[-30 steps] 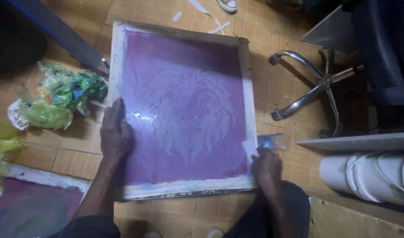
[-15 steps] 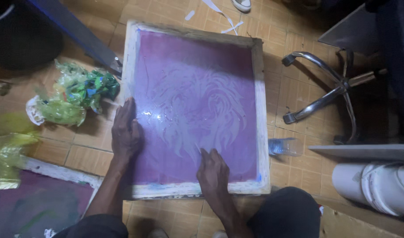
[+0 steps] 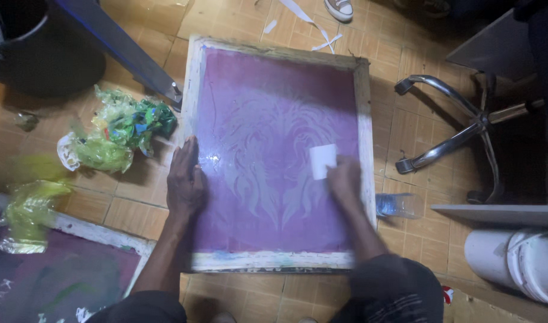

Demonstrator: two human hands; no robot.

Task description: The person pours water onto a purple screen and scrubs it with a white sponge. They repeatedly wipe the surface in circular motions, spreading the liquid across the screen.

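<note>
I am crouched over a wooden-framed printing screen (image 3: pixel 274 158) that lies flat on the tiled floor (image 3: pixel 136 203), its purple mesh carrying a pale lion's-head design. My left hand (image 3: pixel 186 182) lies spread and flat on the frame's left edge, fingers unclenched, pressing down to keep the screen from sliding. My right hand (image 3: pixel 344 179) now sits on the mesh toward the right side and grips a small white square piece (image 3: pixel 323 160), a pad or card by the look of it, held against the lion's mane.

That is the change: a second ago this hand was down at the lower right corner of the frame, half a second ago it lay bare and flat on the lower middle of the mesh, and now it has come up and across with the white piece in it. I judge that wiping or rubbing of the design has begun, on the right part first. The hand is blurred, so it is likely in motion.

A small plastic bottle (image 3: pixel 399 205) lies on the floor just beside the frame's right edge. Crumpled green plastic bags (image 3: pixel 121 131) sit to the left, near another screen (image 3: pixel 58 275) at the lower left. A chair base (image 3: pixel 459 128) stands to the right.
</note>
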